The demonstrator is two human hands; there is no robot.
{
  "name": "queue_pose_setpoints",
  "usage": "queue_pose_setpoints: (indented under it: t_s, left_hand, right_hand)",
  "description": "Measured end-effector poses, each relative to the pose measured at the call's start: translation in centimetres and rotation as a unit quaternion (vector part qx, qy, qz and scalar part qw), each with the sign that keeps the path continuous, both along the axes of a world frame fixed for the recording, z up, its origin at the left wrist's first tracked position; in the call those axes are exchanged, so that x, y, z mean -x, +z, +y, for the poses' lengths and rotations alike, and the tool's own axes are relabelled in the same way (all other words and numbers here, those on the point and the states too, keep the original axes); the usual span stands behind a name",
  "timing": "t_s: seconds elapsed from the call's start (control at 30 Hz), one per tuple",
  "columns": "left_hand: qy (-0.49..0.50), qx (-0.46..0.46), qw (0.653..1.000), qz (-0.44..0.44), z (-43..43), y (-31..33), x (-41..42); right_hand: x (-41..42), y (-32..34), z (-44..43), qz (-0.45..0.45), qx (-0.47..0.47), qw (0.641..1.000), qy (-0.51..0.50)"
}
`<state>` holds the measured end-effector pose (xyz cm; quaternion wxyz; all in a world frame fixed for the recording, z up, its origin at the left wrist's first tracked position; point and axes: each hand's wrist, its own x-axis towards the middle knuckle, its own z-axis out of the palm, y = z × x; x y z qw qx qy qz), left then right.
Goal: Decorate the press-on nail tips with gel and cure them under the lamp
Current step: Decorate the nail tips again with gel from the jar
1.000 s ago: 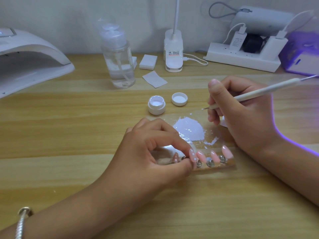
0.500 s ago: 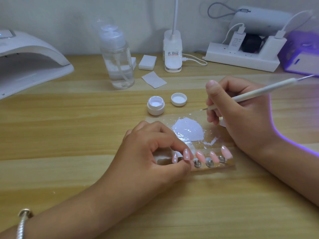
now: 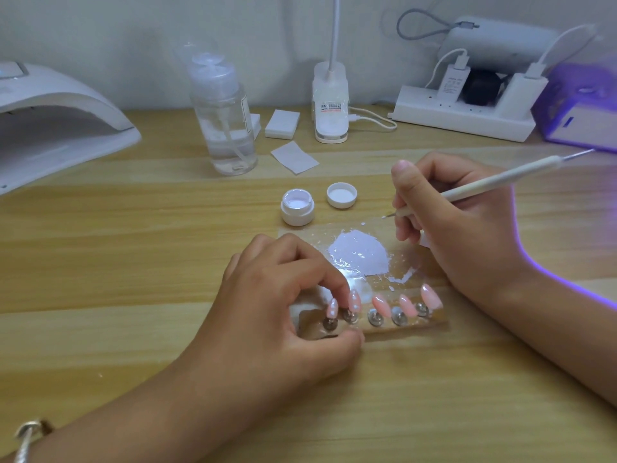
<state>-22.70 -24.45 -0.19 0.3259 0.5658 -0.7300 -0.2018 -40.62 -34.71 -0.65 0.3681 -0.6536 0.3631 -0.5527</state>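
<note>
As left hand (image 3: 273, 312) pinches stand (image 3: 430, 324), right hand (image 3: 467, 235) grips brush (image 3: 500, 180) over the wooden table (image 3: 133, 245).

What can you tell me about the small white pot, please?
The small white pot is a squat round plastic-looking jar, upright and open on the wooden table, pale gel inside. Its lid lies beside it, inner side up. It stands by the far corner of the clear palette; only the table visibly touches it.
</note>
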Motion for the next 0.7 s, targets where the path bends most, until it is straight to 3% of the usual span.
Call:
queue_pose_setpoints:
  t_s: [0.43, 0.7]
  left_hand:
    - [-0.016, 0.014, 1.0, -0.018, 0.1, 0.0, 0.2]
    - [-0.014, 0.095, 0.994, -0.049, -0.6, 0.0, 2.1]
  right_hand:
    - [0.0, -0.2, -0.1, -0.007, 0.0, 1.0, 0.002]
    - [-0.1, -0.2, -0.2, -0.001, 0.0, 1.0, -0.003]
